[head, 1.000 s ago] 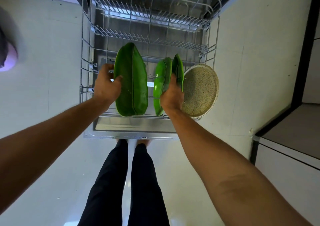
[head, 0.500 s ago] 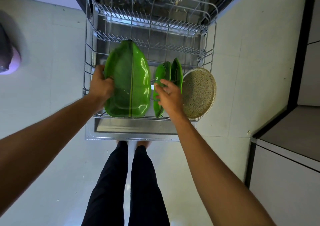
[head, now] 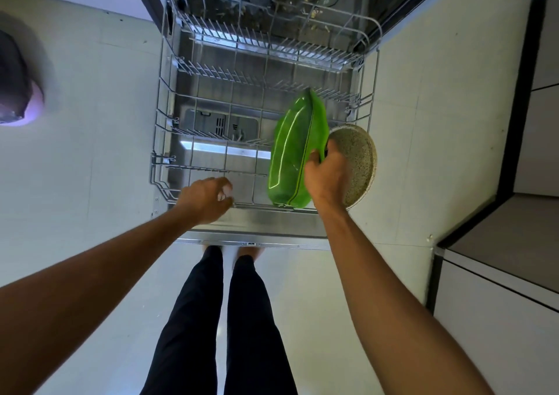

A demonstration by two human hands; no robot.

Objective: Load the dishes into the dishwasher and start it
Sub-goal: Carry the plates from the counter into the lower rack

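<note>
The dishwasher's lower wire rack (head: 160, 140) is pulled out over the open door (head: 257, 234). A large green leaf-shaped plate (head: 290, 152) stands on edge at the rack's right side. My right hand (head: 328, 176) grips its right rim from the near side. Behind that hand a round speckled beige plate (head: 360, 158) leans at the rack's right end. The smaller green plates seen earlier are hidden. My left hand (head: 205, 198) hovers over the rack's front rail with loosely curled fingers, holding nothing.
The upper rack (head: 272, 40) sits further back, with food scraps in the dark tub behind it. A grey and pink object (head: 18, 89) lies on the pale floor at the left. A dark-edged cabinet (head: 499, 243) stands on the right. My legs (head: 223, 319) are below the door.
The large green plate moved from the rack's left-middle to the right, next to the speckled plate. My left hand let it go; my right hand now holds it.
</note>
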